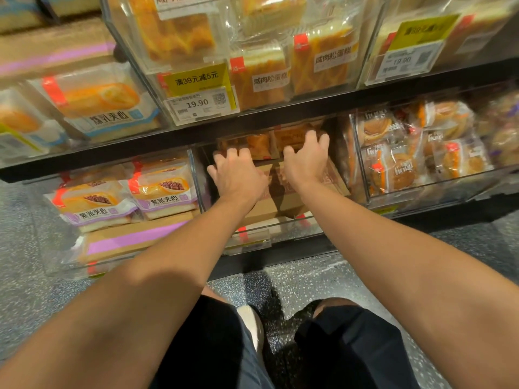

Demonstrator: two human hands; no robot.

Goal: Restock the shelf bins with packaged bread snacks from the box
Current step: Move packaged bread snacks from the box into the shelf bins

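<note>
Both my hands reach into the middle clear bin (280,228) on the lower shelf. It holds brown packaged bread snacks (259,144), stacked toward the back and lying flat in front. My left hand (238,175) lies palm down on the left packets, its fingers spread and bent over their top. My right hand (306,160) presses with spread fingers on the right packets, fingertips against a packet (292,137) at the back. The grip under either palm is hidden. No box is in view.
The black shelf edge (280,119) hangs just above my hands. On the left a bin holds purple-labelled sandwich breads (163,189). A bin of round buns (404,153) stands to the right. Cake packs and price tags (200,103) fill the upper shelf. My knees and the speckled floor (280,279) are below.
</note>
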